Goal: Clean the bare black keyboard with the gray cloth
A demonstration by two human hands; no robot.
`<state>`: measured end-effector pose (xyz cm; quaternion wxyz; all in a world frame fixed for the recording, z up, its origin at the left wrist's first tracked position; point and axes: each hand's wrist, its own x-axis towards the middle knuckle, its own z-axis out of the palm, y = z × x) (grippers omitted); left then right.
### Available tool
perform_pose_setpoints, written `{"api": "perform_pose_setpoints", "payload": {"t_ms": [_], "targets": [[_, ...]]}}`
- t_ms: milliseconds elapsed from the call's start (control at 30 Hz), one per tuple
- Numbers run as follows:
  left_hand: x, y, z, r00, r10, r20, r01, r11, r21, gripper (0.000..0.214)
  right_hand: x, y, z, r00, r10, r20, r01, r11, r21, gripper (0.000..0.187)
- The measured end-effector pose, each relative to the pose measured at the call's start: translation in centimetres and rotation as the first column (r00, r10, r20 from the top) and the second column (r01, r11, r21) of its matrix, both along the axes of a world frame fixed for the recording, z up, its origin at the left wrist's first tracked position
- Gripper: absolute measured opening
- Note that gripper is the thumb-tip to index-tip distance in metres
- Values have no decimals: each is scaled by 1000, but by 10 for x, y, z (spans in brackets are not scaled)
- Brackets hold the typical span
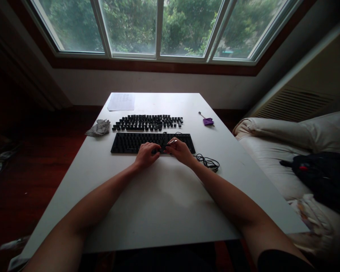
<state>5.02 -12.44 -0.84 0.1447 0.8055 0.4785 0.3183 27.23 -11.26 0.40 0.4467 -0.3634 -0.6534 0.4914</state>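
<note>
A black keyboard (pixel 125 142) lies on the white table with its keycaps off across much of its surface. My left hand (pixel 147 154) rests over its front edge near the middle, fingers bent and thumb close to the forefinger around something small and dark. Just to the right, my right hand (pixel 180 149) is closed in a pinch above the keyboard. A shiny strip shows at its fingers; whether this is a ring or a tool I cannot tell. Behind the keyboard, loose black keycaps (pixel 147 121) stand in rows.
A coiled black cable (pixel 208 162) lies right of the keyboard. A crumpled grey cloth (pixel 99 128) sits at the left edge, a paper sheet (pixel 121 102) at the back left. A purple cloth (pixel 208 121) and small brush (pixel 201 115) lie back right. A sofa (pixel 260 158) adjoins the table.
</note>
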Motion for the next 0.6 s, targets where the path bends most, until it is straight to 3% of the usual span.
{"api": "perform_pose_setpoints", "payload": {"t_ms": [200, 333, 600], "targets": [[4, -3, 5, 995, 70, -77, -69, 997, 20, 22, -7, 1, -11, 997, -7, -77, 2, 998, -67, 36], [4, -2, 1, 993, 46, -106, -38, 997, 72, 26, -9, 4, -14, 990, -51, -132, 32, 989, -144, 43], [-1, 2, -1, 993, 7, 121, -14, 999, 52, 29, -6, 3, -5, 979, -130, -158, 94, 972, -217, 42]]}}
